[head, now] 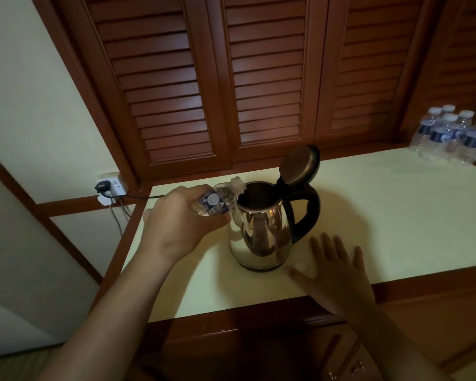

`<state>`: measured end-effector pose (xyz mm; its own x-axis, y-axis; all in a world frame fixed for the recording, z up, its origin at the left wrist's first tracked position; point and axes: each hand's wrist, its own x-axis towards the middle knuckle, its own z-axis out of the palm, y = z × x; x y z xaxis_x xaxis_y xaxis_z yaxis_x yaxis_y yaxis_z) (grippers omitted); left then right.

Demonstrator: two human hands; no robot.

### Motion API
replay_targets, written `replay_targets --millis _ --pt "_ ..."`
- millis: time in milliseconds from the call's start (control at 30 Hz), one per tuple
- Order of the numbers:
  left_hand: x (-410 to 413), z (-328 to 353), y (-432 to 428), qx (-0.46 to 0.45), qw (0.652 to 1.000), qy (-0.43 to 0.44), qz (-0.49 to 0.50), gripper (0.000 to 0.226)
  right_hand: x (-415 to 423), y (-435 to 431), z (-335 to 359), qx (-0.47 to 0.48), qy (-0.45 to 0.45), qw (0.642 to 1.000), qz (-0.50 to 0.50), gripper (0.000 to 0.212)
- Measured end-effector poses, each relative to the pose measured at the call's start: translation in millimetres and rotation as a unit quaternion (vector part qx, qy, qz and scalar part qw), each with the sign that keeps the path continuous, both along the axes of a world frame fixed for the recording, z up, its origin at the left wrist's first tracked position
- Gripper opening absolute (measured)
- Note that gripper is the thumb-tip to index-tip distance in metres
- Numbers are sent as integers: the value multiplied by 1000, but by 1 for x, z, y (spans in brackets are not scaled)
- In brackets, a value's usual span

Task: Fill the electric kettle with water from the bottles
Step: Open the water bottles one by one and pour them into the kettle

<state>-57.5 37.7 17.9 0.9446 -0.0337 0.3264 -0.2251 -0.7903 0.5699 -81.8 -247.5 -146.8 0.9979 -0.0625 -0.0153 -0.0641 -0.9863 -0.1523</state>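
A shiny steel electric kettle (261,235) with a black handle stands on the cream countertop (382,210), its lid (298,163) flipped up. My left hand (182,221) grips a small clear water bottle (220,199), tipped on its side with the neck at the kettle's open rim. My right hand (338,268) lies flat on the counter just right of the kettle, fingers spread. A small white bottle cap (300,266) sits by its thumb.
Several capped water bottles (448,136) stand at the counter's far right corner. A wall socket (112,185) with a black plug and cords is left of the counter. Louvred wooden doors (259,78) rise behind. The counter's wooden front edge (259,309) runs below my hands.
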Motion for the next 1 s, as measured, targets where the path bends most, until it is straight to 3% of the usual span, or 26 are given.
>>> replay_targets --millis 167,400,733,1000 --pt "5 5 0 132 989 -44 45 51 -1 -1 0 9 -20 1000 6 108" --pt "11 1 -6 213 971 -82 68 60 -1 -1 -3 13 -24 1000 3 109" --pt "22 0 -11 253 952 -155 71 50 0 -1 -5 11 -30 999 4 106" --pt "30 0 -12 270 942 -187 61 56 -1 -2 -7 30 -57 998 10 101"
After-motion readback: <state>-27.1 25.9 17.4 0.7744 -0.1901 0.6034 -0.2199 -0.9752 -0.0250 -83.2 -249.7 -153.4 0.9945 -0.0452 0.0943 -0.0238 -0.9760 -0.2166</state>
